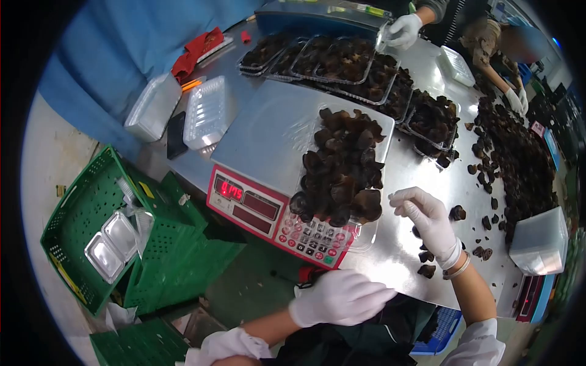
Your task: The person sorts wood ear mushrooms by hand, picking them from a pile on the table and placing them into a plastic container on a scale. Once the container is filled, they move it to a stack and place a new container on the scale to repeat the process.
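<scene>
A clear plastic tray (368, 239) heaped with dark wood ear mushrooms (342, 161) rests on the steel platform (259, 131) of a red-and-white digital scale (241, 210). Red digits glow on its display (229, 189), apparently 0.175. My right hand (427, 222), white-gloved, hovers just right of the tray's near end, fingers loosely curled and thumb apart, with nothing visible in it. Below the scale's keypad is my left hand (345, 297), also gloved, its back to me. Its fingers are closed together and point right; the palm side is hidden.
Filled mushroom trays (342, 58) stand behind the scale. Loose mushrooms (516, 152) spread over the table's right side. Empty trays (204, 113) and a phone (177, 135) lie left; a green crate (91, 201) is below. A co-worker's gloved hand (404, 32) is at the back; another person (497, 49) works right.
</scene>
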Available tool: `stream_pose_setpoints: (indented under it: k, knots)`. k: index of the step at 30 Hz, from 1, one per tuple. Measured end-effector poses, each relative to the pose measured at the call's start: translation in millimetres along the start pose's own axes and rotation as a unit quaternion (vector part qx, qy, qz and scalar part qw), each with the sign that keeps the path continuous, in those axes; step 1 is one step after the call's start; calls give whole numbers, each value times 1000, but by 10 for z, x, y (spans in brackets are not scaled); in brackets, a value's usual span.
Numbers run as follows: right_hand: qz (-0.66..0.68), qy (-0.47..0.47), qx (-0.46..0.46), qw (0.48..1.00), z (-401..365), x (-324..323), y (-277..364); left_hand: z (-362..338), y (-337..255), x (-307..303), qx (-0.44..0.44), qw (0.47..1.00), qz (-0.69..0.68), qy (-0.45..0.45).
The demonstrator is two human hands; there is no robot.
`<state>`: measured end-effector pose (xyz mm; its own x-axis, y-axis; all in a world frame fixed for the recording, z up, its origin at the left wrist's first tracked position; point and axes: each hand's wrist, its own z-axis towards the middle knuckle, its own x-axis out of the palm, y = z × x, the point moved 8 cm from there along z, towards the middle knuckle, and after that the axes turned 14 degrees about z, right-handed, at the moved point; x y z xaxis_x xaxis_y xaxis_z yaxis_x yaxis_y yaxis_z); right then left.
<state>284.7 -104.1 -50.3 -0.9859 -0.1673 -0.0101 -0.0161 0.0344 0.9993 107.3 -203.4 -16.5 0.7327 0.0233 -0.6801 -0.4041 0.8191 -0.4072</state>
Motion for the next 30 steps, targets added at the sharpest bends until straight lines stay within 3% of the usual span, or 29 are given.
stream_pose_setpoints:
  k: [1, 2, 3, 4, 7, 9, 11, 13, 15, 20, 30]
  knots:
    - [13, -4, 12, 1000, -9, 13, -1, 124, 53, -305, 0, 998, 61, 33]
    - [15, -13, 6, 1000, 9, 3, 18, 150, 350, -330, -91, 933, 185, 295]
    - [34, -7, 30, 999, 61, 4, -7, 76, 515, -919, -121, 971, 150, -139]
    - [53, -1, 52, 997, 107, 14, -18, 53, 869, -1064, -245, 947, 87, -191]
    - [74, -10, 93, 993, 222, 77, 43, 280, 1537, -1109, -343, 937, 56, -32]
    - [76, -23, 95, 992, 311, 89, 84, 337, 1739, -900, -431, 892, -114, 76]
    - [77, 9, 159, 984, 374, 144, 73, 430, 1832, -808, -437, 882, -132, 116]
    - [87, -2, 148, 985, 442, 142, 58, 477, 1917, -698, -445, 868, -149, 162]
    - [91, 6, 197, 976, 502, 147, -39, 532, 1986, -624, -438, 858, -181, 198]
    - [149, 37, 185, 971, 710, 111, -192, 710, 2067, -534, -427, 858, -191, 210]
    - [188, -14, 131, 973, 1022, -416, -131, 1307, 2324, -181, -397, 866, -196, 231]
